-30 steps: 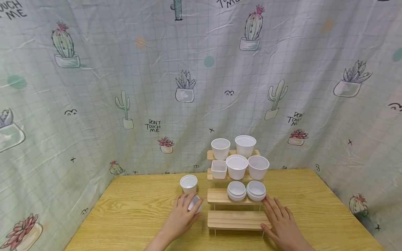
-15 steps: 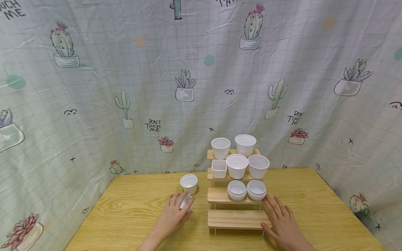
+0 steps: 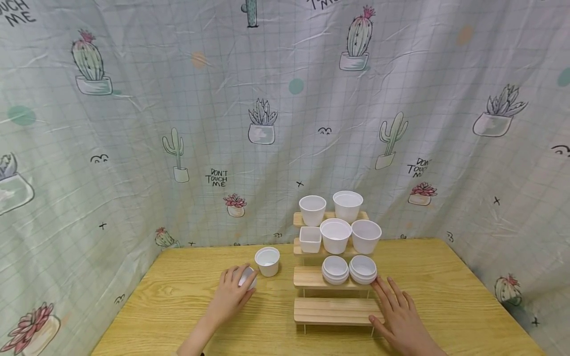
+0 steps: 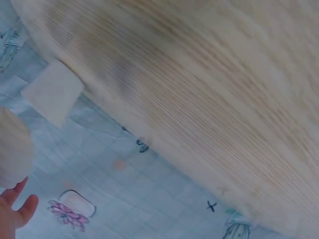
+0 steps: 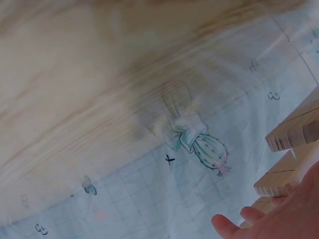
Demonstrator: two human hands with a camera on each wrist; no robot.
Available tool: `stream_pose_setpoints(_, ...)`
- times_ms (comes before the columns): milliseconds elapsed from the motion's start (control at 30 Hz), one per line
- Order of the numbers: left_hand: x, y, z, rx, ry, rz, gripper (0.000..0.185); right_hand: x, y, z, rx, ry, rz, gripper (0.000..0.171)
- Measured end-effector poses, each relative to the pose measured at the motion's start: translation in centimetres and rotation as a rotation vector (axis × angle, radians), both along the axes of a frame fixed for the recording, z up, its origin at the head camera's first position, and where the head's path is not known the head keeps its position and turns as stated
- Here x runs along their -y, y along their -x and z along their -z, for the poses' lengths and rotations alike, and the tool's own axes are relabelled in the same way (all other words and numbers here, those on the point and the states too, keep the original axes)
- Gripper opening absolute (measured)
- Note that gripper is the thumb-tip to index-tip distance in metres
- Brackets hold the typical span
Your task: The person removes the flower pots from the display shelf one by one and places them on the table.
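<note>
My left hand [image 3: 228, 292] grips a small white plastic pot [image 3: 248, 279] from its left side, left of the stepped wooden stand [image 3: 338, 311]. Just behind it, a white round pot [image 3: 267, 263] stands upright on the table. In the left wrist view the held pot [image 4: 14, 149] shows at the left edge, with the standing pot [image 4: 55, 93] beyond it. My right hand [image 3: 401, 314] lies along the stand's right end, fingers extended, fingertips near the third step. The right wrist view shows that hand [image 5: 286, 214] beside the step ends [image 5: 291, 134].
The top two steps carry several white pots, among them a square pot [image 3: 310, 240]. Two low ribbed pots [image 3: 336, 270] sit on the third step. The lowest step is bare wood. A cactus-print curtain [image 3: 285, 173] surrounds the wooden table [image 3: 178, 282].
My left hand has moved left and slightly back with the white pot, away from the stand and from in front of the standing pot. The right hand has stayed in place.
</note>
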State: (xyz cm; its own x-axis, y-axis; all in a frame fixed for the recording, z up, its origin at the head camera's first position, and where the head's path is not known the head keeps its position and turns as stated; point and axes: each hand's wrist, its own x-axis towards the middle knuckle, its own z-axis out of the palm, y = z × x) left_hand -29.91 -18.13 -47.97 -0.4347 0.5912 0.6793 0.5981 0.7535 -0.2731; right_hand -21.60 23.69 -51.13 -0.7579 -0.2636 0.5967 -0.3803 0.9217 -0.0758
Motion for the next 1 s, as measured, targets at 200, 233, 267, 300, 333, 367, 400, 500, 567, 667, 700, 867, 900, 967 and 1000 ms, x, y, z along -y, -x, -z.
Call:
stream_pose_setpoints(200,1.2,0.9,-0.2,0.013,-0.001,-0.020,0.038,0.2,-0.1,-0.2,0.009,-0.006,0.000,0.076)
stream_pose_setpoints(233,1.4,1.1,-0.2,0.013,-0.004,-0.020,0.037,0.2,-0.1,-0.2,0.010,-0.008,0.000,0.077)
stream_pose_setpoints(267,1.5,1.3,-0.3,0.016,-0.007,-0.020,0.038,0.2,-0.1,-0.2,0.011,-0.011,0.001,0.077)
stream_pose_setpoints(300,1.6,1.5,-0.3,0.022,-0.010,-0.023,0.037,0.2,-0.1,-0.2,0.011,-0.013,0.002,0.077)
stream_pose_setpoints(333,1.7,1.6,-0.3,0.026,-0.012,-0.028,0.037,0.2,-0.1,-0.2,0.012,-0.013,0.004,0.077)
stream_pose_setpoints(367,1.7,1.8,-0.3,0.030,-0.015,-0.032,0.038,0.1,-0.1,-0.2,0.014,-0.012,0.004,0.077)
stream_pose_setpoints(400,1.8,2.0,-0.3,0.032,-0.018,-0.038,0.040,0.1,-0.1,-0.1,0.015,-0.013,0.005,0.078)
stream_pose_setpoints(500,2.1,2.5,0.0,0.036,-0.019,-0.062,0.048,0.1,-0.1,0.0,0.026,-0.009,0.008,0.077)
stream_pose_setpoints(567,2.3,2.8,0.1,0.034,-0.026,-0.070,0.048,0.1,-0.1,0.0,0.031,-0.006,0.011,0.077)
stream_pose_setpoints(667,2.6,3.2,0.2,0.037,-0.040,-0.083,0.047,0.2,-0.2,0.1,0.039,0.000,0.012,0.077)
stream_pose_setpoints(700,2.7,3.4,0.3,0.043,-0.046,-0.088,0.047,0.2,-0.2,0.1,0.040,0.001,0.013,0.077)
stream_pose_setpoints(867,3.1,4.1,0.9,0.095,-0.063,-0.121,0.046,0.3,-0.2,0.0,0.043,0.009,0.015,0.077)
stream_pose_setpoints(900,3.2,4.3,1.0,0.100,-0.063,-0.127,0.046,0.3,-0.2,0.0,0.043,0.010,0.016,0.077)
stream_pose_setpoints(967,3.3,4.8,1.1,0.100,-0.064,-0.133,0.045,0.3,-0.2,-0.1,0.041,0.009,0.017,0.077)
stream_pose_setpoints(1000,3.4,5.0,1.2,0.095,-0.061,-0.137,0.045,0.3,-0.2,-0.1,0.039,0.009,0.018,0.077)
